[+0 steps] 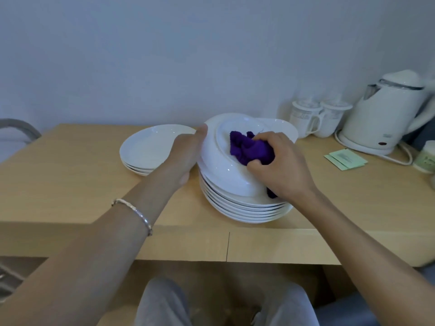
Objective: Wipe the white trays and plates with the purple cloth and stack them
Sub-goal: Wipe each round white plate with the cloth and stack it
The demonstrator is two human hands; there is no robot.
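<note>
Gripping the left rim of a glossy white plate (pixel 219 165), the left hand (pixel 188 154) holds it tilted on top of a tall stack of round plates (pixel 247 210); its fingers are hidden behind the plate. The right hand (pixel 280 165) curls round a bunched, fuzzy purple cloth (pixel 249 149), pressing it into the plate's hollow and covering part of it. A lower stack (pixel 150 147) sits just to the left on the pale wooden tabletop (pixel 70 184). A smooth white kettle (pixel 381 114) is cut off at the right edge.

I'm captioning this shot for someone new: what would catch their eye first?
The purple cloth, gripped by the right hand, stands out against a tilted white plate mid-table. The left hand holds that plate's rim above a stack of plates; a white kettle stands far right.
</note>
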